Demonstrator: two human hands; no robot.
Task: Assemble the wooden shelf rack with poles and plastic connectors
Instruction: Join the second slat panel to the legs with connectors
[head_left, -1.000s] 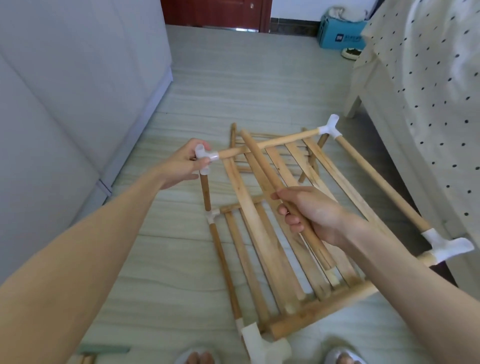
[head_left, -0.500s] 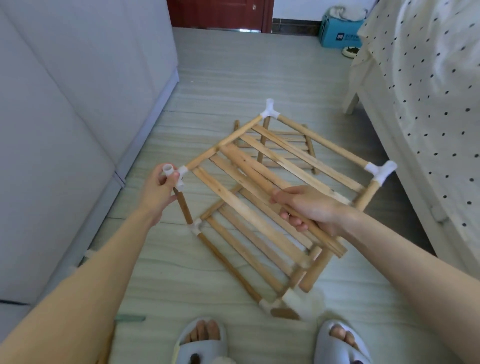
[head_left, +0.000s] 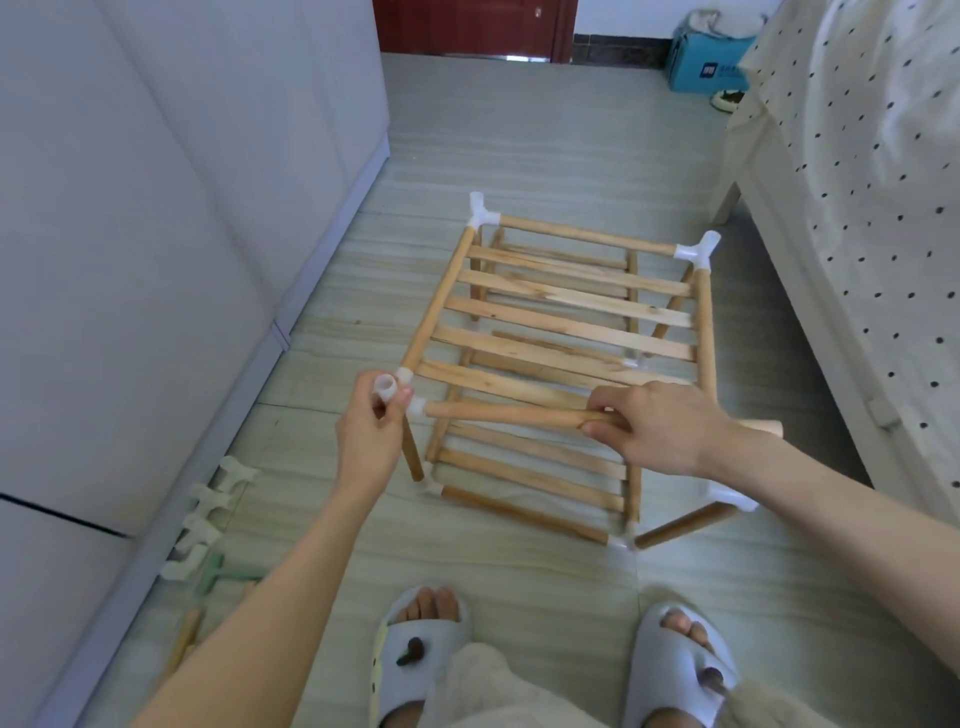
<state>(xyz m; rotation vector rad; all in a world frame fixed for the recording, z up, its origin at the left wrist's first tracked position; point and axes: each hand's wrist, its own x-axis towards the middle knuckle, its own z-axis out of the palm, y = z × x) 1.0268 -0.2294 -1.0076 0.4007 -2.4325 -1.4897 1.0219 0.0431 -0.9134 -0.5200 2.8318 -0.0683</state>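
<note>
Wooden shelf rack (head_left: 566, 332) is standing on the tiled floor (head_left: 545, 140) before two slippered feet | left hand (head_left: 370, 431) is pinching a white corner connector (head_left: 393, 391) | right hand (head_left: 657, 428) is curling around the near top pole (head_left: 514, 414), apparently unseated at its right end.

The wooden shelf rack (head_left: 561, 332) stands on the floor as 2 slatted tiers joined by round poles and white plastic connectors. The left hand (head_left: 370, 431) pinches the near-left top connector (head_left: 400, 392); from it the front top pole (head_left: 519, 414) runs rightward into the right hand's (head_left: 660, 431) curled fingers. Beyond that grip its free end (head_left: 768, 427) projects, above a connector (head_left: 730, 500) on a tilted leg.
</note>
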